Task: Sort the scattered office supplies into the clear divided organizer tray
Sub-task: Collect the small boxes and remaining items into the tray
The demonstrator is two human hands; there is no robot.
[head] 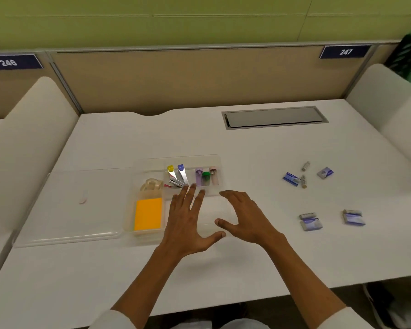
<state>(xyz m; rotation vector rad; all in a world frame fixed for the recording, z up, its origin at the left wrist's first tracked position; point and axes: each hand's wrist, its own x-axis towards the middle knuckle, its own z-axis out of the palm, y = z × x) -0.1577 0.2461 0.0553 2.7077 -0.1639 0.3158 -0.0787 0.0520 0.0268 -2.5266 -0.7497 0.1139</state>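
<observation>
The clear divided organizer tray (215, 160) sits mid-table. It holds an orange sticky-note pad (148, 214), tape rolls (152, 185), staplers with yellow and blue tips (177, 176) and small purple, green and pink items (206, 178). My left hand (188, 222) hovers flat over the tray's near compartment, fingers spread. Beside it, my right hand (244, 214) is over the tray's right edge, fingers relaxed and empty. Blue-and-white staple boxes (291, 178) (325, 173) (311, 222) (353, 217) and small white tubes (306, 166) (303, 182) lie scattered to the right.
A clear lid (64, 210) lies flat left of the tray. A grey cable hatch (274, 117) is set in the table at the back right. White partitions stand on both sides and a beige panel at the back.
</observation>
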